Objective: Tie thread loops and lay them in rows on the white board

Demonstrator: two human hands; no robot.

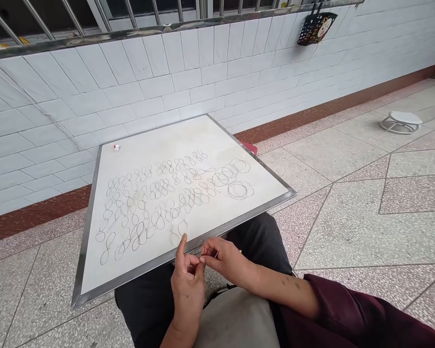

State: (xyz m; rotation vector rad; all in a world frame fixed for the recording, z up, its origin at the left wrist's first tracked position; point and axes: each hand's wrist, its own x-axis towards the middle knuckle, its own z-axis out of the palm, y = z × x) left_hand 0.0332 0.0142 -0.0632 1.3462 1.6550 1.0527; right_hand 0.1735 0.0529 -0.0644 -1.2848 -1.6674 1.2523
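Observation:
At the near edge of the white-topped table (217, 130), my two hands meet fingertip to fingertip. My left hand (187, 285) pinches with thumb and bent fingers, while its index finger points up with a tan covering on the tip. My right hand (230, 263) is closed in a pinch against the left thumb. A thin strand (200, 243), like fine wire or thread, shows faintly at the fingers; most of it is hidden. Several similar figure-eight loops (108, 247) lie in rows on the tabletop. Rounder coils (238, 190) lie at the right end of the rows.
A grey metal rim (130, 282) borders the table. A small white and red item (116, 147) sits at its far left corner. Behind stands a white tiled wall (159, 92) with a dark basket (316, 29) hanging on it. A low white stool (401, 122) is on the floor at right.

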